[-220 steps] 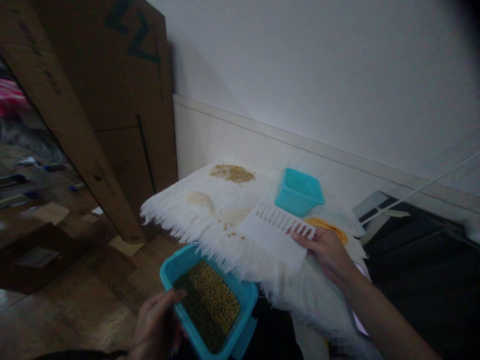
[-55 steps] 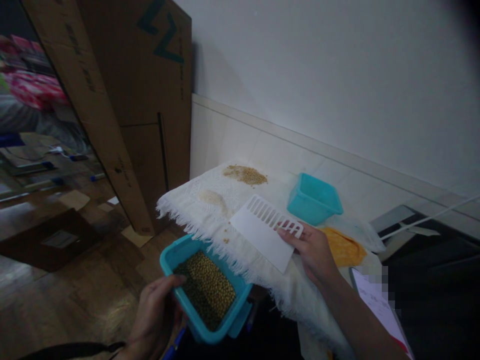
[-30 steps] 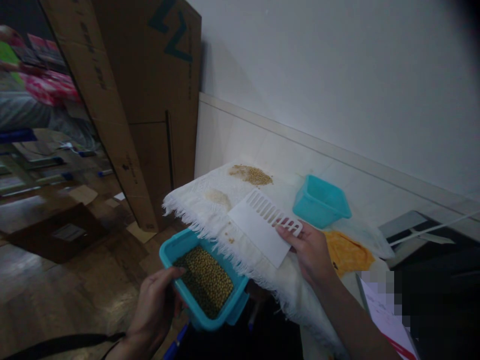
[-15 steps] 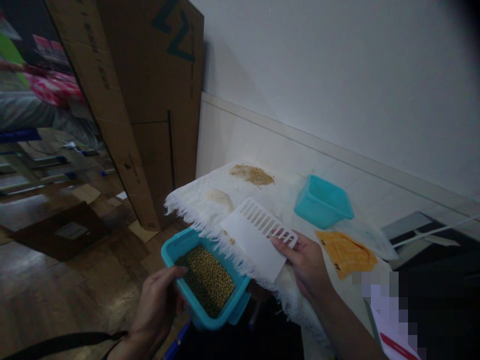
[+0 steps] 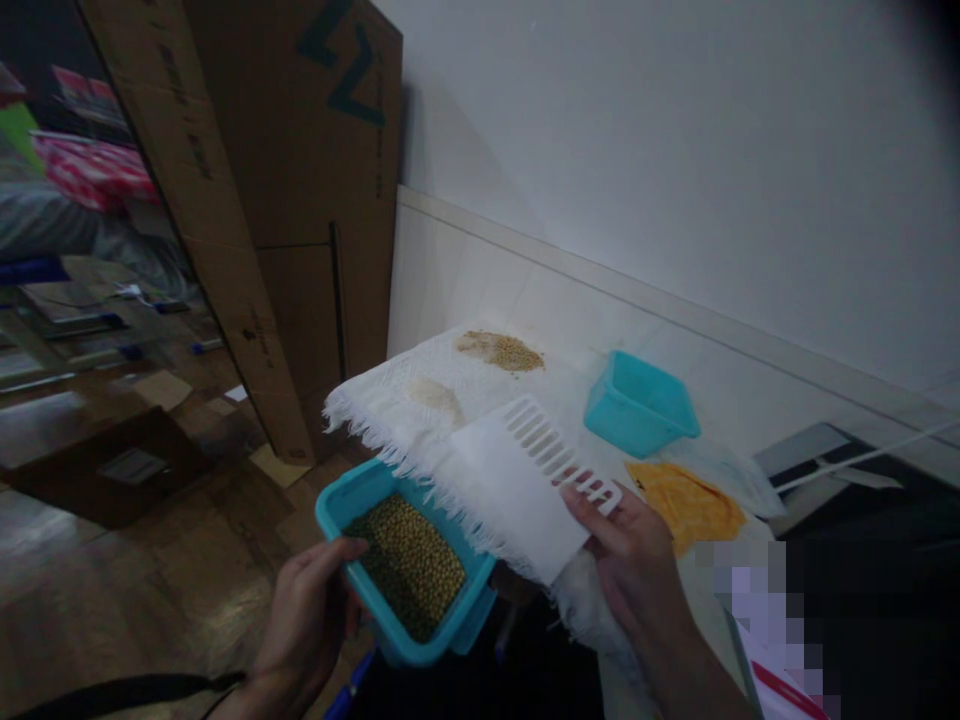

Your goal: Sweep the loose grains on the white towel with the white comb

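Note:
My left hand [image 5: 307,620] grips the near rim of a teal plastic tub [image 5: 352,505] full of small yellow-green beans [image 5: 409,565], held just under the fringed edge of a white towel [image 5: 390,400]. My right hand [image 5: 630,555] pinches the slotted end of a flat white plastic scraper [image 5: 517,480], whose plain edge lies on the towel right at the fringe above the tub. A small heap of tan grains [image 5: 501,350] sits at the towel's far side, and a pale smear of finer grains [image 5: 435,395] lies to its left.
An empty teal tub [image 5: 637,405] stands on the towel at the right, with a yellow packet [image 5: 686,500] in clear wrap beside it. Tall cardboard boxes [image 5: 300,170] lean against the wall at the left. Wooden floor lies below; a white cable [image 5: 862,455] crosses a dark surface at right.
The scraper slid toward me to the towel's fringed edge above the tub, and my right hand pulled back with it. The last loose grains near the fringe are gone from the towel.

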`<state>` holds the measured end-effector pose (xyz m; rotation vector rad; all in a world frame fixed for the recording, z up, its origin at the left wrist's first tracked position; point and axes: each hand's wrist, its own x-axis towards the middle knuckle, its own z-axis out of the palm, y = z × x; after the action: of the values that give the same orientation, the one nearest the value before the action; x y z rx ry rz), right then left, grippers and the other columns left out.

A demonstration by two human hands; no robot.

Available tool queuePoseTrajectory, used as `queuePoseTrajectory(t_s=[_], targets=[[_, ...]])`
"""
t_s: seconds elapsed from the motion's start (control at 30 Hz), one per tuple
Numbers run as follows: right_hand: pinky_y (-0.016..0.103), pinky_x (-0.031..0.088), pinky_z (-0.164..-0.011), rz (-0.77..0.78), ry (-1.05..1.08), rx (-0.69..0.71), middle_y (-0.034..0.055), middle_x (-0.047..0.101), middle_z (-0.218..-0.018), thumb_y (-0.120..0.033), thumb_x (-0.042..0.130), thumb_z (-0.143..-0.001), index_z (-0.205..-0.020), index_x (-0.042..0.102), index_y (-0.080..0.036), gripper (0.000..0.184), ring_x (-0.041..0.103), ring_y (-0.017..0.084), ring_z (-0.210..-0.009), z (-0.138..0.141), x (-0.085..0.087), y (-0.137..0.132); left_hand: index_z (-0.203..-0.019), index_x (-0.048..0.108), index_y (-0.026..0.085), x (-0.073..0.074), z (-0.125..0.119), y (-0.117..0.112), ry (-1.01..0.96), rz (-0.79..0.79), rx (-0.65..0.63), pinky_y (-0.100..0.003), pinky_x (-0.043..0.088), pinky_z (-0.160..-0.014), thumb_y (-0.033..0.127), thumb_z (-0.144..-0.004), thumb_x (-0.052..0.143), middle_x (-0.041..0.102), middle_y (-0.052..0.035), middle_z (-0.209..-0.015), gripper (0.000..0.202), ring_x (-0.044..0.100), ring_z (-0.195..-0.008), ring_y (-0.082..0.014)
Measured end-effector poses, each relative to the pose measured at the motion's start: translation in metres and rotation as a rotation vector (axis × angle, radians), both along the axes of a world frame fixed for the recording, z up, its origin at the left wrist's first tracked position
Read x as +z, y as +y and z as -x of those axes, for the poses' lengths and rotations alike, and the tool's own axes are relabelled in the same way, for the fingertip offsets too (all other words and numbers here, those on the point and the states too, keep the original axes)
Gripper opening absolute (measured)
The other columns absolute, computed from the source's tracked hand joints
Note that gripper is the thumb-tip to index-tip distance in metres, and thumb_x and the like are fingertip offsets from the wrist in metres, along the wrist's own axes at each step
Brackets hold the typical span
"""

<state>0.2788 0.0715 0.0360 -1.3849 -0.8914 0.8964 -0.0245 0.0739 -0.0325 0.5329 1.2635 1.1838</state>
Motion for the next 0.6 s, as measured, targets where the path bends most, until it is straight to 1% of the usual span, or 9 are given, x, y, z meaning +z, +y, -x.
queuePoseTrajectory(t_s=[0.03, 0.1, 0.17, 0.2, 0.3, 0.4, 0.47, 0.53, 0.6], targets=[[0.047, 0.071, -0.089, -0.053, -0.068, -0.083, 0.0136, 0.092, -0.114, -0.061, 0.105, -0.072, -0.109, 0.091, -0.021, 0.056, 0.088, 0.036, -0.097, -0.012, 0.003, -0.001, -0.038, 0.062, 0.025, -0.001, 0.001, 0.000, 0.004, 0.000, 0.000, -0.027, 0.033, -0.034, 0.048, -0.068, 0.085, 0.052, -0.0026, -0.033, 0.044, 0.043, -0.030, -0.0137], [0.046, 0.068, -0.092, -0.113, -0.315, -0.293, 0.0134, 0.092, -0.116, -0.061, 0.099, -0.079, -0.114, 0.091, -0.022, 0.053, 0.087, 0.036, -0.101, -0.035, 0.009, -0.001, -0.038, 0.061, 0.025, -0.001, 0.003, -0.001, 0.014, 0.006, 0.031, -0.027, 0.032, -0.033, 0.049, -0.067, 0.085, 0.052, -0.0020, -0.033, 0.045, 0.041, -0.028, -0.0130], [0.045, 0.066, -0.090, -0.094, -0.603, -0.413, 0.0143, 0.092, -0.109, -0.061, 0.087, -0.089, -0.120, 0.091, -0.020, 0.052, 0.087, 0.036, -0.097, -0.051, 0.012, 0.000, -0.038, 0.062, 0.026, 0.001, 0.005, -0.001, 0.021, 0.020, 0.037, -0.027, 0.032, -0.033, 0.050, -0.066, 0.087, 0.054, -0.0018, -0.034, 0.044, 0.042, -0.028, -0.0132], [0.046, 0.065, -0.088, -0.064, -0.740, -0.440, 0.0152, 0.091, -0.103, -0.060, 0.079, -0.093, -0.122, 0.091, -0.018, 0.052, 0.086, 0.037, -0.093, -0.054, 0.012, 0.002, -0.039, 0.062, 0.026, 0.002, 0.006, -0.001, 0.024, 0.024, 0.029, -0.027, 0.033, -0.033, 0.049, -0.065, 0.087, 0.055, -0.0018, -0.035, 0.044, 0.043, -0.029, -0.0135], [0.045, 0.060, -0.079, 0.014, -1.045, -0.455, 0.0180, 0.088, -0.089, -0.054, 0.060, -0.098, -0.127, 0.091, -0.014, 0.058, 0.083, 0.038, -0.081, -0.051, 0.008, 0.013, -0.041, 0.067, 0.025, 0.006, 0.010, -0.001, 0.036, 0.012, 0.018, -0.026, 0.036, -0.034, 0.047, -0.064, 0.091, 0.058, -0.0014, -0.037, 0.039, 0.046, -0.030, -0.0141], [0.041, 0.056, -0.074, 0.022, -1.169, -0.409, 0.0186, 0.088, -0.088, -0.047, 0.050, -0.103, -0.135, 0.089, -0.013, 0.060, 0.082, 0.034, -0.075, -0.034, 0.000, 0.026, -0.040, 0.068, 0.024, 0.004, 0.013, -0.002, 0.049, 0.008, 0.009, -0.026, 0.037, -0.034, 0.046, -0.060, 0.093, 0.059, -0.0039, -0.037, 0.039, 0.048, -0.031, -0.0143], [0.037, 0.056, -0.072, -0.009, -1.220, -0.359, 0.0171, 0.089, -0.088, -0.042, 0.048, -0.106, -0.139, 0.087, -0.014, 0.058, 0.081, 0.031, -0.073, -0.022, -0.004, 0.035, -0.037, 0.065, 0.024, -0.002, 0.013, -0.003, 0.058, 0.036, 0.014, -0.027, 0.036, -0.032, 0.051, -0.057, 0.092, 0.056, -0.0052, -0.035, 0.043, 0.046, -0.029, -0.0145], [0.034, 0.056, -0.072, -0.049, -1.274, -0.317, 0.0164, 0.090, -0.094, -0.035, 0.049, -0.106, -0.140, 0.087, -0.015, 0.054, 0.083, 0.029, -0.074, -0.010, -0.007, 0.045, -0.038, 0.066, 0.024, -0.008, 0.011, -0.005, 0.069, 0.035, 0.032, -0.026, 0.035, -0.032, 0.052, -0.060, 0.091, 0.056, -0.0051, -0.035, 0.044, 0.046, -0.029, -0.0148], [0.031, 0.057, -0.072, -0.067, -1.325, -0.299, 0.0165, 0.091, -0.099, -0.027, 0.051, -0.105, -0.139, 0.086, -0.013, 0.051, 0.084, 0.027, -0.077, 0.000, -0.009, 0.056, -0.038, 0.065, 0.024, -0.012, 0.010, -0.008, 0.068, 0.046, 0.029, -0.027, 0.033, -0.030, 0.053, -0.058, 0.092, 0.056, -0.0050, -0.035, 0.044, 0.046, -0.028, -0.0150]])
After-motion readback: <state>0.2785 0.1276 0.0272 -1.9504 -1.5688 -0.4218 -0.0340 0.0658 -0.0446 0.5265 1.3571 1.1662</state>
